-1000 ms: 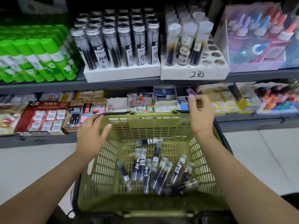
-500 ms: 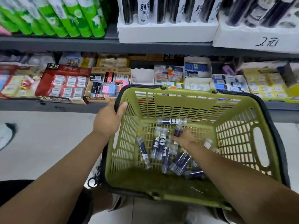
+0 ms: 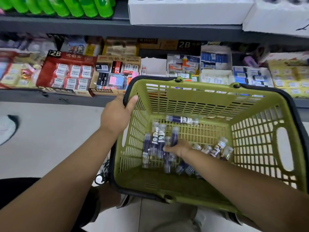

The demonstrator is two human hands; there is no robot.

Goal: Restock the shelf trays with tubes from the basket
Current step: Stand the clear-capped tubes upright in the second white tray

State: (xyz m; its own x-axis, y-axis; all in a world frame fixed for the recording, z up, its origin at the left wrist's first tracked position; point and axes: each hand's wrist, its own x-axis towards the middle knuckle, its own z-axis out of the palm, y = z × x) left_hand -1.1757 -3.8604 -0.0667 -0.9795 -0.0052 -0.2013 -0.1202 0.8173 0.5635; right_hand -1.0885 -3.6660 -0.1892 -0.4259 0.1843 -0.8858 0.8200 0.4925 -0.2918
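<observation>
left hand [image 3: 117, 113] is clamped on the far-left corner of the green basket [image 3: 209, 101], thumb hooked over the rim right where the black handle [image 3: 126, 92] folds round. right hand [image 3: 179, 148] is down inside, low on the basket floor, fingers [image 3: 167, 149] stretched out flat-ish across the pile of tubes [image 3: 158, 138]. they touch the pile for sure, but i can't tell whether they've closed on a tube. the two hands are well apart, one up on the rim, one in the bottom. the tubes are clear plastic with dark blue contents and white labels, most lying lengthwise in a heap at the left of the floor. one loner tube [image 3: 180, 119] lies crosswise against the far wall, and a smaller bunch [image 3: 217, 149] sits just right of the wrist. the basket hangs tilted over pale floor tiles [image 3: 41, 139], just in front of the shelving. up top, the white foam tray [image 3: 184, 12] sits on the upper shelf with a second one [image 3: 275, 17] beside it, green containers [image 3: 66, 7] to their left. on the lower shelf, a red 2b eraser box [image 3: 66, 71] and a 4b eraser box [image 3: 113, 76] stand side by side, just beyond the gripping hand.
</observation>
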